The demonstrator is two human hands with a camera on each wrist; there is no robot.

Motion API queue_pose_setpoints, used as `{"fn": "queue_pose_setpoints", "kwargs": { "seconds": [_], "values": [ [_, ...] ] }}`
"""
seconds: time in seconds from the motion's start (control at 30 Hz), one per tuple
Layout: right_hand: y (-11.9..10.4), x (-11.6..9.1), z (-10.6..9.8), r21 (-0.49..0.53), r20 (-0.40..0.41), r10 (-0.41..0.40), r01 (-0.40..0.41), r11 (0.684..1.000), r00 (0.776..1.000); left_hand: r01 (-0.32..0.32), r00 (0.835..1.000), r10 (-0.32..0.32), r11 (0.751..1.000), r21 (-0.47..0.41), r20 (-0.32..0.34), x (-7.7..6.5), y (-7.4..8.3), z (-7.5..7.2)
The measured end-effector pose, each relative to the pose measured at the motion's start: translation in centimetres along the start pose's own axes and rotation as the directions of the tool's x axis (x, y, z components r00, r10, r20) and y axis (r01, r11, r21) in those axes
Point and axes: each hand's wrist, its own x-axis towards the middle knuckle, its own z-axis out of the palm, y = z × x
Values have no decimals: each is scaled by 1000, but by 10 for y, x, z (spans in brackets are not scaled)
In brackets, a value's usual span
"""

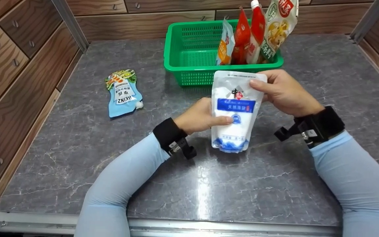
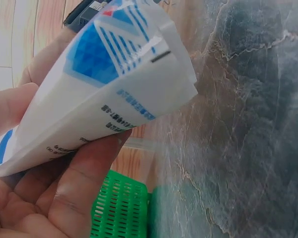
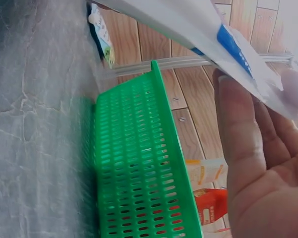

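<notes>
Both hands hold a white and blue pouch of sea salt [image 1: 232, 131] upright above the table, its printed front towards the head camera. My left hand [image 1: 197, 117] grips its left side, thumb across the front and fingers behind. At the top right corner my right hand [image 1: 285, 90] pinches the pouch, thumb in front. In the left wrist view the salt pouch [image 2: 104, 84] lies between thumb and fingers, its base pointing right. The right wrist view shows the pouch [image 3: 188, 25] edge-on, with fingers [image 3: 241, 119] under it.
Behind the pouch stands a green basket [image 1: 192, 69], with several upright packets [image 1: 242, 39] in its right part. A light blue Heinz spouted pouch [image 1: 123, 95] lies on the grey marbled table [image 1: 77, 141] at left. Wood-patterned panels [image 1: 150, 24] border the table.
</notes>
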Motion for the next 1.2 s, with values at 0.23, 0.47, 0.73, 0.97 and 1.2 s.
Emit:
{"fn": "queue_pose_setpoints", "kwargs": {
  "seconds": [0.23, 0.47, 0.73, 0.97, 1.2],
  "values": [
    [-3, -1, 4, 15, -12, -48, 48, 999, 999, 14, 1000, -14, 1000, 12, -12, -8, 18, 3],
    [-4, -1, 9, 24, -38, -97, 98, 995, 995, 11, 999, -9, 999, 49, -37, -3, 8, 0],
    [-6, -3, 13, 4, -70, -136, 137, 991, 988, 16, 999, -15, 999, 33, -42, 3, -2, -3],
    [-7, -3, 17, -30, -96, -167, 165, 986, 981, 64, 995, -61, 997, 31, -81, -9, 19, -1],
    [-6, -3, 18, -21, -93, -174, 173, 985, 980, 29, 997, -26, 999, 43, -77, -10, 23, -6]
  ]
}}
